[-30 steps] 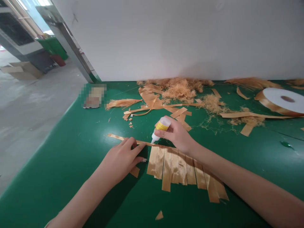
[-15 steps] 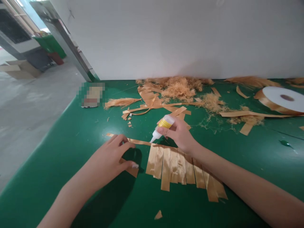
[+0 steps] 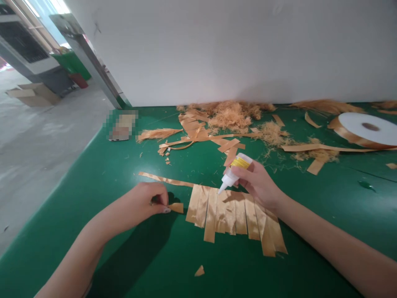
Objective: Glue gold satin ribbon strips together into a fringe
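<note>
Bottle (image 3: 233,171) moved right, clamped in right hand (image 3: 260,184); left hand (image 3: 144,202) pinches ribbon piece (image 3: 178,207), probably lifting it; laying would need straightness.

The left hand (image 3: 145,200) now pinches a short ribbon piece (image 3: 178,207), and the white bottle (image 3: 230,176) has shifted rightward.
</note>
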Demonstrator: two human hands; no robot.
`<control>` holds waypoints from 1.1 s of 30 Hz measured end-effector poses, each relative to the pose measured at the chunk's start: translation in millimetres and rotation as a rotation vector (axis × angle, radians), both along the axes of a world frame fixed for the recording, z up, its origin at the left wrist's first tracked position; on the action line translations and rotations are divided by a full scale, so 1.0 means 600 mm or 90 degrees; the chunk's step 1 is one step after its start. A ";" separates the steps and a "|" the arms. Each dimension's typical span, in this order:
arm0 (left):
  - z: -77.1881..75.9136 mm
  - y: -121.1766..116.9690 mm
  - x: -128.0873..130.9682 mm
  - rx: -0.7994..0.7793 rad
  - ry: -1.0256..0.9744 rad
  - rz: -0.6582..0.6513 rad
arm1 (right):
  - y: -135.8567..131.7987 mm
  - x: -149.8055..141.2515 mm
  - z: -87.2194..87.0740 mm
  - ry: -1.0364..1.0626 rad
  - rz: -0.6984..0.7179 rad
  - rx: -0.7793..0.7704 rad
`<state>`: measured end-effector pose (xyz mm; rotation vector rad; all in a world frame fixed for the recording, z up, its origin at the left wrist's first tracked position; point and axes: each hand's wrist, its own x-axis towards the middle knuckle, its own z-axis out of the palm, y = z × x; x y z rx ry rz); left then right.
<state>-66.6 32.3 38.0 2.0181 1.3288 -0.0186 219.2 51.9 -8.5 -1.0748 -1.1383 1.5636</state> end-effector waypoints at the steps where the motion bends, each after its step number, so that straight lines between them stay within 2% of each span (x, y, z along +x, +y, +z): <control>1: 0.002 0.003 0.004 0.001 -0.011 0.012 | -0.006 0.003 0.000 -0.001 0.001 0.000; 5: 0.011 0.021 0.025 0.029 -0.025 0.056 | -0.021 0.006 -0.008 0.004 0.023 -0.021; 7: 0.017 0.034 0.039 0.037 -0.024 0.053 | -0.022 0.004 -0.013 0.009 0.045 -0.041; 11: 0.022 0.066 0.068 0.053 -0.022 -0.034 | -0.017 0.005 -0.020 0.016 0.066 -0.044; 15: 0.009 0.089 0.084 0.110 -0.034 -0.125 | -0.016 0.008 -0.019 0.001 0.092 -0.048; 17: 0.000 0.091 0.086 0.130 -0.053 -0.140 | -0.017 0.010 -0.018 -0.005 0.110 -0.046; 20: -0.007 0.085 0.083 0.138 -0.069 -0.120 | -0.018 0.012 -0.017 -0.015 0.131 -0.038; 27: -0.003 0.076 0.078 0.123 -0.060 -0.073 | -0.019 0.011 -0.014 0.002 0.141 -0.044; 33: -0.023 0.069 0.075 0.235 -0.042 -0.148 | -0.022 0.009 -0.008 0.010 0.135 -0.071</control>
